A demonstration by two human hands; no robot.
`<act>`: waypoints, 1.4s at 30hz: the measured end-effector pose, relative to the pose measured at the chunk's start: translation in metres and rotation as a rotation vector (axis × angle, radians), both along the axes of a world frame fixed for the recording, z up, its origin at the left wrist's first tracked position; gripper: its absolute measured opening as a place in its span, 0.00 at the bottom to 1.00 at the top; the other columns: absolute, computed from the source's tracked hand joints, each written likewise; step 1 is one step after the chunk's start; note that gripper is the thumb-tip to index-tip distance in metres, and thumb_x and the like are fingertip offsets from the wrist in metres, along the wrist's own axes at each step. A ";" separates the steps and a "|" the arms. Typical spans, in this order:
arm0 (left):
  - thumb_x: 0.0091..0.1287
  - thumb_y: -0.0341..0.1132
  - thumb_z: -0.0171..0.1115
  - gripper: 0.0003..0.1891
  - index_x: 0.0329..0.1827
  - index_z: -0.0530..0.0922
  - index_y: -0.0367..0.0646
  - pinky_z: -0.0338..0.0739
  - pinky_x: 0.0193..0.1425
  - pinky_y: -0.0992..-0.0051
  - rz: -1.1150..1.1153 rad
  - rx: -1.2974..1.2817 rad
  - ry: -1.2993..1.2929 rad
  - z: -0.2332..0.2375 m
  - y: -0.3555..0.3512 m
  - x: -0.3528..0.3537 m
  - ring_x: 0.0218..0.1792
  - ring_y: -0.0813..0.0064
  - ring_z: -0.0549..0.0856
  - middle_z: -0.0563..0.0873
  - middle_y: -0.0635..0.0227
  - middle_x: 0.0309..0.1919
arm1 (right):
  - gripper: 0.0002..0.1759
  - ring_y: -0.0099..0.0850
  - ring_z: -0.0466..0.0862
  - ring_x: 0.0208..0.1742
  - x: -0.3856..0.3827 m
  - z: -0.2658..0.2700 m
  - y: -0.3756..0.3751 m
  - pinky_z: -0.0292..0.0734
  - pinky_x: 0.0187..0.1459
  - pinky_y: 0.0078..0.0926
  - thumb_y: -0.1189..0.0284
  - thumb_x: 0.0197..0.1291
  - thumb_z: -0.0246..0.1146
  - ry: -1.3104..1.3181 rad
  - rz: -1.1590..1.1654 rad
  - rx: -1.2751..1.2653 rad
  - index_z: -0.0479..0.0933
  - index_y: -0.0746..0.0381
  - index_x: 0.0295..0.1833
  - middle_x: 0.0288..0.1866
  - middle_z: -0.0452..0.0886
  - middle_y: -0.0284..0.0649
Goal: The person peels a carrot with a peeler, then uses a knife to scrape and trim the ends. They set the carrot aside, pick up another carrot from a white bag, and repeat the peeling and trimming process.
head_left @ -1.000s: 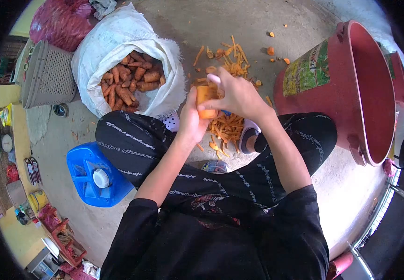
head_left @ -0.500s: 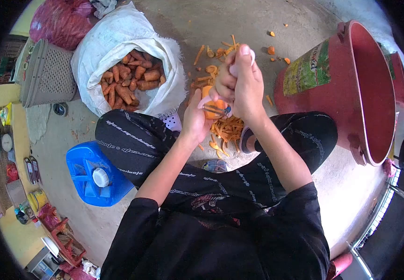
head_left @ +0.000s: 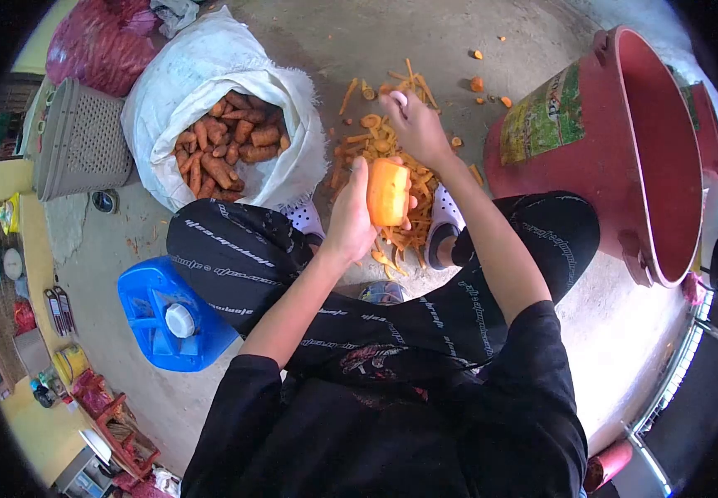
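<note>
My left hand is wrapped around a thick peeled carrot, bright orange with a blunt end, its fingertips showing at the far side. Up and to the right, my right hand is closed on a peeler, whose pale pink handle end pokes out; its blade is hidden behind the hand. The peeler is apart from the carrot. Below both hands, orange peelings lie heaped on the floor between my feet. A white sack at the left lies open, with unpeeled carrots in its mouth.
A large red tub stands close on the right. Left of my knee is a blue jerrycan. Behind it are a grey perforated basket and a red mesh bag. Small carrot pieces lie scattered on the floor ahead.
My right hand has lifted the peeler off the carrot and swung it up, away from my left hand. More of the carrot now shows in my left hand.
</note>
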State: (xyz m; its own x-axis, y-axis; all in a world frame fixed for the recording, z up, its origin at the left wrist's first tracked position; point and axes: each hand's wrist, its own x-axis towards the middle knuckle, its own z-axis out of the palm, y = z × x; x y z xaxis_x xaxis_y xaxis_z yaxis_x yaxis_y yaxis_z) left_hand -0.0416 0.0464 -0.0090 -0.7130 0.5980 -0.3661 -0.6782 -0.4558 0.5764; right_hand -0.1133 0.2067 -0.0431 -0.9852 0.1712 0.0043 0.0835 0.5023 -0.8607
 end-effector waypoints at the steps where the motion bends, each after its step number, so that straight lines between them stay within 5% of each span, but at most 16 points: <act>1: 0.74 0.56 0.41 0.28 0.59 0.69 0.38 0.81 0.36 0.68 0.028 0.002 -0.013 0.001 -0.001 0.000 0.39 0.69 0.83 0.79 0.63 0.40 | 0.20 0.43 0.79 0.22 0.001 -0.007 0.001 0.76 0.27 0.39 0.57 0.67 0.55 0.057 0.015 0.163 0.68 0.66 0.39 0.22 0.76 0.47; 3: 0.74 0.55 0.43 0.26 0.56 0.69 0.39 0.81 0.37 0.68 0.061 -0.042 -0.024 -0.003 -0.002 -0.002 0.39 0.68 0.83 0.79 0.62 0.40 | 0.20 0.57 0.78 0.27 0.000 -0.003 0.001 0.75 0.31 0.46 0.57 0.65 0.58 0.042 0.052 0.326 0.68 0.66 0.42 0.26 0.78 0.54; 6: 0.74 0.53 0.46 0.23 0.52 0.70 0.39 0.81 0.38 0.66 0.134 -0.058 -0.024 -0.011 0.003 -0.004 0.40 0.69 0.83 0.79 0.62 0.40 | 0.21 0.49 0.80 0.24 0.000 0.011 0.008 0.76 0.30 0.42 0.57 0.67 0.57 0.255 0.027 0.202 0.66 0.67 0.45 0.25 0.79 0.49; 9: 0.73 0.52 0.47 0.22 0.50 0.71 0.39 0.81 0.40 0.66 0.174 -0.106 -0.009 -0.011 0.002 -0.007 0.40 0.69 0.82 0.79 0.62 0.40 | 0.20 0.33 0.79 0.21 -0.002 0.039 0.011 0.75 0.27 0.32 0.56 0.69 0.55 0.131 -0.057 -0.442 0.68 0.66 0.44 0.22 0.76 0.41; 12: 0.73 0.52 0.48 0.21 0.51 0.71 0.40 0.80 0.42 0.66 0.171 -0.145 -0.065 -0.007 0.000 -0.008 0.40 0.69 0.82 0.79 0.62 0.39 | 0.20 0.21 0.73 0.20 0.002 0.048 0.012 0.72 0.23 0.24 0.54 0.70 0.52 0.289 -0.176 -0.185 0.68 0.63 0.44 0.19 0.69 0.32; 13: 0.73 0.52 0.48 0.21 0.51 0.71 0.40 0.80 0.43 0.67 0.166 -0.152 -0.097 -0.007 0.000 -0.008 0.40 0.70 0.82 0.79 0.62 0.39 | 0.19 0.20 0.67 0.16 0.007 0.059 0.009 0.70 0.20 0.24 0.53 0.70 0.52 0.190 -0.140 -0.676 0.67 0.60 0.41 0.17 0.63 0.29; 20: 0.73 0.55 0.44 0.23 0.53 0.72 0.45 0.77 0.47 0.65 0.196 -0.066 -0.126 -0.017 -0.002 -0.014 0.43 0.72 0.80 0.80 0.67 0.44 | 0.22 0.20 0.56 0.11 0.045 0.106 -0.020 0.62 0.16 0.26 0.50 0.70 0.49 0.234 -0.164 -1.310 0.63 0.58 0.36 0.15 0.56 0.29; 25: 0.73 0.55 0.43 0.23 0.55 0.70 0.46 0.76 0.46 0.65 0.253 -0.079 -0.179 -0.007 -0.003 -0.015 0.43 0.72 0.79 0.79 0.66 0.43 | 0.22 0.20 0.53 0.10 0.050 0.095 -0.034 0.60 0.16 0.25 0.48 0.71 0.45 0.253 -0.069 -1.055 0.64 0.56 0.37 0.14 0.54 0.27; 28: 0.73 0.55 0.42 0.21 0.50 0.75 0.50 0.75 0.42 0.71 0.295 -0.145 -0.205 -0.006 -0.005 -0.017 0.40 0.75 0.80 0.81 0.71 0.41 | 0.24 0.19 0.55 0.10 0.044 0.114 0.000 0.61 0.14 0.24 0.48 0.71 0.45 -0.160 0.140 -1.499 0.67 0.58 0.35 0.14 0.54 0.27; 30: 0.73 0.56 0.43 0.21 0.50 0.75 0.49 0.75 0.41 0.70 0.283 -0.116 -0.211 -0.011 -0.009 -0.019 0.39 0.75 0.80 0.81 0.71 0.41 | 0.22 0.21 0.60 0.09 0.030 0.089 0.019 0.66 0.14 0.25 0.51 0.72 0.45 0.021 0.189 -1.976 0.72 0.58 0.40 0.15 0.60 0.25; 31: 0.72 0.56 0.43 0.21 0.50 0.75 0.49 0.75 0.40 0.70 0.276 -0.101 -0.214 -0.013 -0.010 -0.019 0.39 0.75 0.80 0.82 0.71 0.40 | 0.21 0.23 0.64 0.11 0.015 0.055 0.029 0.70 0.17 0.28 0.52 0.71 0.46 0.170 0.142 -1.131 0.72 0.58 0.40 0.16 0.64 0.27; 33: 0.72 0.57 0.45 0.22 0.51 0.73 0.48 0.75 0.41 0.68 0.259 -0.068 -0.198 -0.014 -0.014 -0.018 0.40 0.73 0.80 0.80 0.69 0.41 | 0.20 0.26 0.69 0.12 0.009 0.041 0.030 0.73 0.19 0.29 0.53 0.71 0.48 0.252 0.028 -0.211 0.72 0.60 0.40 0.17 0.69 0.29; 36: 0.72 0.56 0.44 0.22 0.51 0.73 0.47 0.76 0.41 0.69 0.262 -0.072 -0.177 -0.016 -0.012 -0.020 0.40 0.73 0.81 0.81 0.69 0.41 | 0.19 0.26 0.72 0.15 0.018 0.044 0.009 0.73 0.20 0.25 0.55 0.70 0.52 0.178 -0.113 0.001 0.69 0.62 0.38 0.18 0.69 0.33; 37: 0.73 0.55 0.44 0.22 0.50 0.74 0.47 0.76 0.41 0.70 0.273 -0.087 -0.173 -0.016 -0.012 -0.019 0.39 0.73 0.81 0.81 0.70 0.41 | 0.21 0.24 0.66 0.13 0.021 0.062 -0.007 0.67 0.17 0.25 0.53 0.70 0.51 0.133 -0.107 -0.563 0.65 0.60 0.33 0.16 0.64 0.31; 42: 0.75 0.54 0.41 0.21 0.48 0.74 0.48 0.77 0.44 0.72 0.281 -0.022 -0.175 -0.011 -0.004 -0.018 0.40 0.75 0.81 0.81 0.70 0.40 | 0.24 0.20 0.54 0.10 0.048 0.105 -0.042 0.60 0.15 0.25 0.49 0.71 0.46 0.179 -0.027 -1.274 0.61 0.58 0.33 0.14 0.53 0.30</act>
State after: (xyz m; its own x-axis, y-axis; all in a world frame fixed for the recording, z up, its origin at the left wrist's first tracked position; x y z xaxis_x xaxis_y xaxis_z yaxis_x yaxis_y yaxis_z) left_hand -0.0592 0.0421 -0.0198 -0.7741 0.3776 -0.5081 -0.6174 -0.6279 0.4739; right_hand -0.0656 0.1644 0.0615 -0.9840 0.1721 -0.0453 -0.0850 -0.6784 -0.7298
